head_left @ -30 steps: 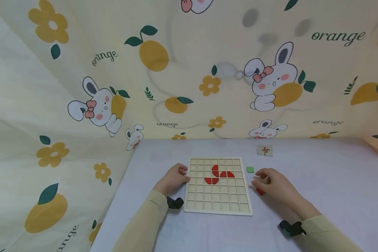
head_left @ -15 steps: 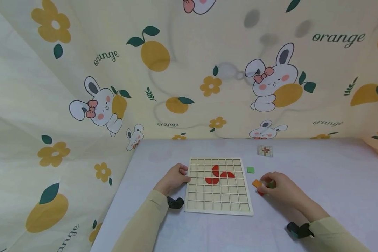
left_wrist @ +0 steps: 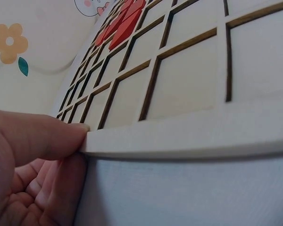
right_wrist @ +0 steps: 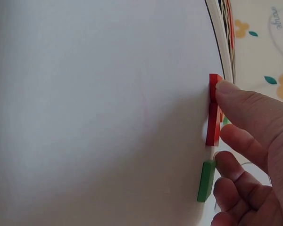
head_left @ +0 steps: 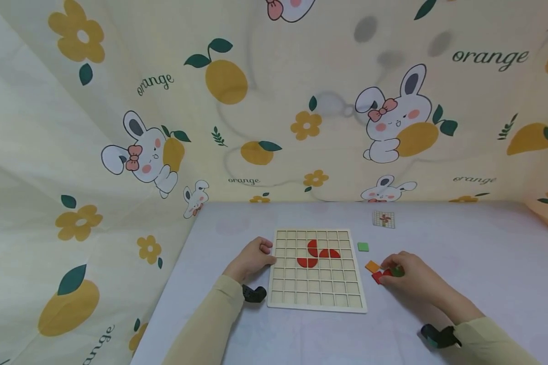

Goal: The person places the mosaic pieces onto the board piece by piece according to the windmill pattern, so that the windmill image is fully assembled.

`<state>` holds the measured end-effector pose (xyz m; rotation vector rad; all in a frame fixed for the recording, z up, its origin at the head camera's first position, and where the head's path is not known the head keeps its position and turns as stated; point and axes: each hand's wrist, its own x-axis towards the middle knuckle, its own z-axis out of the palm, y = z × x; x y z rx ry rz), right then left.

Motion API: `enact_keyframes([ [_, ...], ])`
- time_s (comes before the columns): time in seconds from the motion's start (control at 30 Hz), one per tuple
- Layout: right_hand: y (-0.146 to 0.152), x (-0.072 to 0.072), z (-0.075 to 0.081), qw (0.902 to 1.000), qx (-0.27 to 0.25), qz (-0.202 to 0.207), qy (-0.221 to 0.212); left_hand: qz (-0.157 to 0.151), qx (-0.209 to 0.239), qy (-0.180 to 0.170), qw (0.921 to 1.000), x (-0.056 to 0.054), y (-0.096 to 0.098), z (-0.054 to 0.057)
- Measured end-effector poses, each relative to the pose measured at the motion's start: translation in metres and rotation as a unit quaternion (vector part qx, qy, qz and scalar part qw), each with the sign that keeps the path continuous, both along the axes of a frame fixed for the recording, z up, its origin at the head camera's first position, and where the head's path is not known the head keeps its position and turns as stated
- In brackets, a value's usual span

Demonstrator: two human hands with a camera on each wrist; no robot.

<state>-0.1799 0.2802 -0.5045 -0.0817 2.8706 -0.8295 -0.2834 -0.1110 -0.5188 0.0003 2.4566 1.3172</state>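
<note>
Fingers bent and thumb forward, a person's right hand (head_left: pixel 415 276) works over a small cluster of pieces just beside the right edge of a grid board (head_left: pixel 313 286) on a white counter (head_left: pixel 319 339). The thumb tip touches a red piece (head_left: pixel 377 277) at the near side of the cluster; a second red piece (head_left: pixel 387 273) lies right behind it, between thumb and forefinger. Whether the fingers pinch either one cannot be told. An orange tile (head_left: pixel 372 266) sits just ahead of the fingertips, toward the board, and a dark green piece (head_left: pixel 397 271) shows beneath the bent fingers, its edge visible near them in the right wrist view. Across the board, the left hand (head_left: pixel 251 258) grips the left rim, thumb on the frame and other fingers curled alongside. Three red half-discs (head_left: pixel 307 262) occupy the grid above its middle, well apart from the left hand. Near the board's upper right side lies a light green square (head_left: pixel 363 247), and farther back a picture card (head_left: pixel 383 219) bears a red pinwheel design, in front of a cream backdrop cloth (head_left: pixel 274 121) printed with rabbits and oranges.
</note>
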Motion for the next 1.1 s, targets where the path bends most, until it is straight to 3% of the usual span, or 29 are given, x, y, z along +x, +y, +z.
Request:
enact_keyframes([
  [0.47, -0.013, 0.0, 0.002, 1.0, -0.004, -0.007, -0.004, 0.002, 0.001, 0.001, 1.0, 0.0, 0.0, -0.001],
  [0.9, -0.013, 0.001, 0.003, 0.9996, 0.005, 0.016, 0.024, -0.001, 0.0, 0.001, 1.0, 0.001, 0.002, 0.003],
  [1.1, -0.017, 0.0, -0.001, 0.9975, 0.052, 0.029, 0.038, 0.0, -0.007, 0.0, 1.0, 0.0, 0.001, 0.002],
])
